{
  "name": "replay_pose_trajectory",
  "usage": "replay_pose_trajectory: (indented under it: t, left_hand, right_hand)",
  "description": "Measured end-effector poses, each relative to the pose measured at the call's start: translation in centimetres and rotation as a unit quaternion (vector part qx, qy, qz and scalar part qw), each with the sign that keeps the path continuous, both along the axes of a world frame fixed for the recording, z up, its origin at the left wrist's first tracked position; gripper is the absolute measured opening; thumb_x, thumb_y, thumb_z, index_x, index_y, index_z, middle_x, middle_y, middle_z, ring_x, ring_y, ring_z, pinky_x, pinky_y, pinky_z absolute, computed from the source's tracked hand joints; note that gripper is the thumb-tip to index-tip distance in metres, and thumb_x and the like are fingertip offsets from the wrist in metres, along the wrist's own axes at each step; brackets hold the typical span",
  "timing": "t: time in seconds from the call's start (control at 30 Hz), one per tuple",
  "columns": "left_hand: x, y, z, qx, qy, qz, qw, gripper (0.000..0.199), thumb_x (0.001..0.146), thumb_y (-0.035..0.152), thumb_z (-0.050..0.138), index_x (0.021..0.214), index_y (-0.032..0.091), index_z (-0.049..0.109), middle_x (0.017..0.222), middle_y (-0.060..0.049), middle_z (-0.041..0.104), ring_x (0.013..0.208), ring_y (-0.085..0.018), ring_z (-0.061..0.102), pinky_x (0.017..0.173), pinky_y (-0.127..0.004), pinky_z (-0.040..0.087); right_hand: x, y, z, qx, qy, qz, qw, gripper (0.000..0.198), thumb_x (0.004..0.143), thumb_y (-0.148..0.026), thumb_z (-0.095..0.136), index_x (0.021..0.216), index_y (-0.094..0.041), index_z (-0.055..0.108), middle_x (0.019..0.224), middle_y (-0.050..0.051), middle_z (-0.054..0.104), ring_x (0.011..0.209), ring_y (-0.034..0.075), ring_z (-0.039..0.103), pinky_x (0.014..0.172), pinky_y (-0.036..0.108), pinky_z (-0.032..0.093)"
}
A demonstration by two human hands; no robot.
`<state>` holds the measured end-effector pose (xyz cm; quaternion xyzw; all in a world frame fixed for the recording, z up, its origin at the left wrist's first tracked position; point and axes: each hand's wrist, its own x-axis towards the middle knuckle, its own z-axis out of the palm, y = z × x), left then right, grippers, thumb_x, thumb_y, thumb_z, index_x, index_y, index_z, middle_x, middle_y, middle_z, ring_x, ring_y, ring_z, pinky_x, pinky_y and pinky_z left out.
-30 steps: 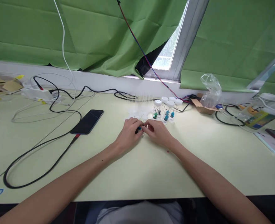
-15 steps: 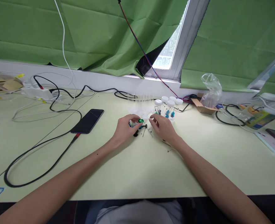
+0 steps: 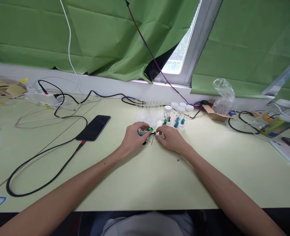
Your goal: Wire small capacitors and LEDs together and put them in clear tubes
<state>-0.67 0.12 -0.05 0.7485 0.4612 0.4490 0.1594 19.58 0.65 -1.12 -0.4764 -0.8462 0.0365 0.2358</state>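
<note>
My left hand (image 3: pixel 132 137) is closed, with a small shiny green piece (image 3: pixel 149 129) between thumb and forefinger. Small blue and metallic parts show partly under its fingers. My right hand (image 3: pixel 172 137) is bent into a pinch just to the right. Its fingertips meet the end of a small black part (image 3: pixel 154 133); what they grip is too small to make out. A thin metal pin (image 3: pixel 152 141) lies below the black part. Just behind my right hand stand several clear tubes with white caps (image 3: pixel 181 109), holding green, blue and black pieces with wires.
Several clear open tubes (image 3: pixel 148 109) stand behind my hands. A phone (image 3: pixel 93 127) with a black cable (image 3: pixel 46 144) lies to the left. Farther right are a cardboard box (image 3: pixel 215 114) with a plastic bag (image 3: pixel 223 95) and another phone (image 3: pixel 286 154). A tiny wired piece (image 3: pixel 178 160) lies near my right wrist.
My right hand has moved slightly left and down, bringing its fingertips to the black part. My left hand keeps the green piece. The view has shifted slightly.
</note>
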Motion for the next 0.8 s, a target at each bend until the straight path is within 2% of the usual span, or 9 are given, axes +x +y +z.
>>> replay_pose_trajectory:
  t: [0.2, 0.8]
  left_hand:
    - [0.13, -0.14, -0.12, -0.003, 0.009, 0.001, 1.0, 0.013, 0.081, 0.031, 0.065, 0.087, 0.02, 0.069, 0.085, -0.003, 0.073, 0.079, -0.018, 0.067, 0.075, -0.03, 0.052]
    - [0.32, -0.26, -0.48, -0.003, 0.026, -0.002, 1.0, 0.013, 0.081, 0.03, 0.064, 0.087, 0.021, 0.07, 0.085, -0.003, 0.073, 0.078, -0.019, 0.066, 0.076, -0.032, 0.054]
  right_hand:
    - [-0.12, -0.3, 0.35, -0.033, -0.023, -0.008, 0.999, 0.015, 0.089, -0.026, 0.06, 0.101, -0.019, 0.064, 0.086, 0.003, 0.068, 0.074, 0.016, 0.058, 0.065, 0.027, 0.034]
    - [-0.31, -0.39, 0.04, -0.044, -0.018, 0.033, 0.998, 0.018, 0.092, -0.019, 0.053, 0.107, -0.02, 0.062, 0.087, 0.003, 0.063, 0.079, 0.017, 0.057, 0.066, 0.026, 0.036]
